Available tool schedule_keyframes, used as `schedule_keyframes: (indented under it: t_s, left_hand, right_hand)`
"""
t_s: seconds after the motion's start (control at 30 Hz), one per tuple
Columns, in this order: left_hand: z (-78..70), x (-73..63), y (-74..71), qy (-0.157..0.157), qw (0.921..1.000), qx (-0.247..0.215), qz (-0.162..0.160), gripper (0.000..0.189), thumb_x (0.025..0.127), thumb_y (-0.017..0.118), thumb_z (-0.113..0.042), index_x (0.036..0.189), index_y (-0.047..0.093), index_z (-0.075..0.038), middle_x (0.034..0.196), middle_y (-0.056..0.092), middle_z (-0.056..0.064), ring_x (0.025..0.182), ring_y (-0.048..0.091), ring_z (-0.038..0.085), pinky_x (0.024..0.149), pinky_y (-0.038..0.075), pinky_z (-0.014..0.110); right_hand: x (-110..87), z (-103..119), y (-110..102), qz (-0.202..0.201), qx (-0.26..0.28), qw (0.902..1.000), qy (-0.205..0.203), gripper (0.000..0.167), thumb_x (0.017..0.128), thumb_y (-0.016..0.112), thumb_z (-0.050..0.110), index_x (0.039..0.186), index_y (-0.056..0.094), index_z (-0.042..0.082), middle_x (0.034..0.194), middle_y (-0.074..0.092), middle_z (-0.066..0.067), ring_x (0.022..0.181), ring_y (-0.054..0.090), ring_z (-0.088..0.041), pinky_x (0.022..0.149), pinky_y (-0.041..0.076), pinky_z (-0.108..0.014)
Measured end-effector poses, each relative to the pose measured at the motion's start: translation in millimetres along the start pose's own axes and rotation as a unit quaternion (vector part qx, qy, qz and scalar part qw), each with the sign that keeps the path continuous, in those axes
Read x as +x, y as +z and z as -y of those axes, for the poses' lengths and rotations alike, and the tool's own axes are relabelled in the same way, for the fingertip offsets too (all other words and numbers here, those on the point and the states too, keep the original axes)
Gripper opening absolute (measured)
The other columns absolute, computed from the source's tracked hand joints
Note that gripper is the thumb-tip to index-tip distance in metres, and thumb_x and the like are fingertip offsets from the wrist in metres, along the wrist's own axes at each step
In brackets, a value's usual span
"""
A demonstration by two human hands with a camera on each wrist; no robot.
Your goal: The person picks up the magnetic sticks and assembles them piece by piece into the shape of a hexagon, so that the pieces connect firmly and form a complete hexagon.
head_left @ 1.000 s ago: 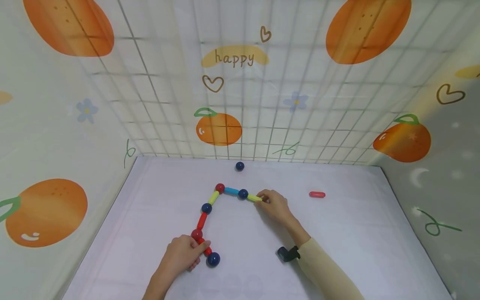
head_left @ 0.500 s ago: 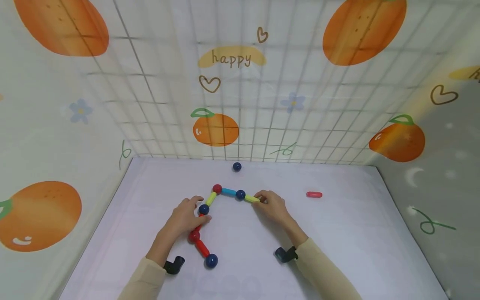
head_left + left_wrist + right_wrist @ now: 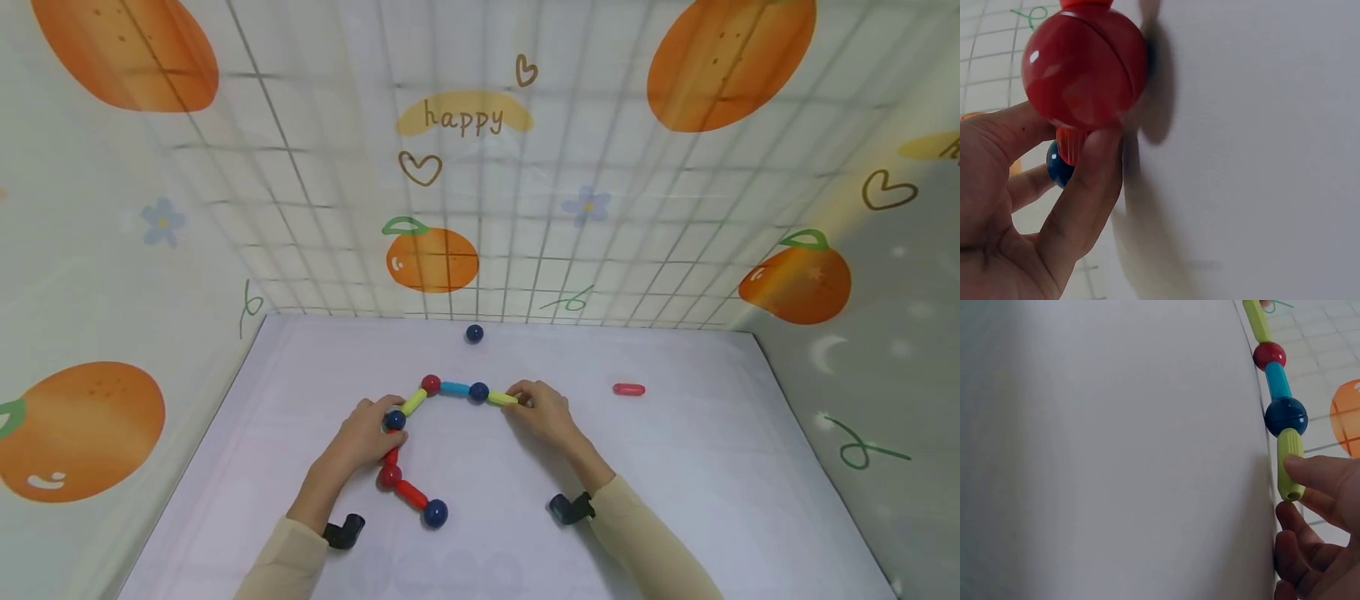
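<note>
Printed cloth [image 3: 322,50] stands behind a pale table [image 3: 712,467] in the head view. On the table, a chain [image 3: 454,388] of balls and sticks forms an arc, its gap toward the near right. Right hand [image 3: 547,412]: finger and thumb pinch the yellow stick [image 3: 502,399] at the far end, long axis roughly left to right. Left hand [image 3: 367,433]: fingers curl round the chain at the side ball [image 3: 395,419]. The end ball [image 3: 435,513], untouched, lies nearer the left hand. A loose red stick [image 3: 629,389] lies beyond the right hand's outer side, apart from it.

Left wrist view: thumb and finger flank a short red stick [image 3: 1071,149]; the red ball [image 3: 1085,69] sits directly above them.

Right wrist view: the yellow stick's holed end faces away from its blue ball [image 3: 1286,417], free of contact with any ball.
</note>
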State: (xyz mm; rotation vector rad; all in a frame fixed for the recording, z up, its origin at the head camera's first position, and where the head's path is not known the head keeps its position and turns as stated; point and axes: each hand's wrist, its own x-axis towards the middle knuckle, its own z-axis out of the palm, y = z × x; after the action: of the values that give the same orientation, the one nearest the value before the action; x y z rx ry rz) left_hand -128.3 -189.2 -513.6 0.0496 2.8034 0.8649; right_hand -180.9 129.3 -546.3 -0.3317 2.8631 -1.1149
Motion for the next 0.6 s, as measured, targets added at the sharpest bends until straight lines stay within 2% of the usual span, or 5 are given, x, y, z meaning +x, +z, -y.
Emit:
schedule_keyframes:
  t_s: [0.13, 0.3, 0.6]
  left_hand:
    - [4.8, -5.9, -0.4, -0.013, 0.9999, -0.008, -0.008, 0.055, 0.085, 0.079, -0.020, 0.135, 0.058, -0.010, 0.108, 0.053, 0.018, 0.081, 0.055, 0.026, 0.055, 0.049, 0.029]
    - [8.6, -14.2, 0.4, -0.024, 0.9995, -0.015, -0.011, 0.053, 0.085, 0.079, -0.021, 0.132, 0.059, -0.006, 0.105, 0.052, 0.018, 0.076, 0.055, 0.024, 0.055, 0.049, 0.029]
    - [8.5, -26.9, 4.2, -0.039, 0.9985, -0.037, -0.014, 0.050, 0.085, 0.080, -0.019, 0.128, 0.059, -0.005, 0.100, 0.050, 0.016, 0.066, 0.054, 0.021, 0.052, 0.050, 0.028]
  right_hand:
    - [0.2, -0.6, -0.1, 0.003, 0.003, 1.0000, -0.003, 0.018, 0.090, 0.076, 0.023, 0.107, 0.074, 0.019, 0.087, 0.062, 0.003, 0.078, 0.053, -0.015, 0.073, 0.039, -0.038]
    - [0.0, 0.4, 0.7, 0.006, 0.010, 0.9999, -0.004, 0.019, 0.090, 0.076, 0.023, 0.108, 0.074, 0.019, 0.087, 0.062, 0.004, 0.077, 0.052, -0.015, 0.074, 0.039, -0.037]
    - [1.2, 1.9, 5.4, 0.003, 0.024, 0.9997, -0.005, 0.018, 0.090, 0.076, 0.025, 0.107, 0.074, 0.019, 0.087, 0.060, 0.004, 0.075, 0.051, -0.016, 0.071, 0.039, -0.035]
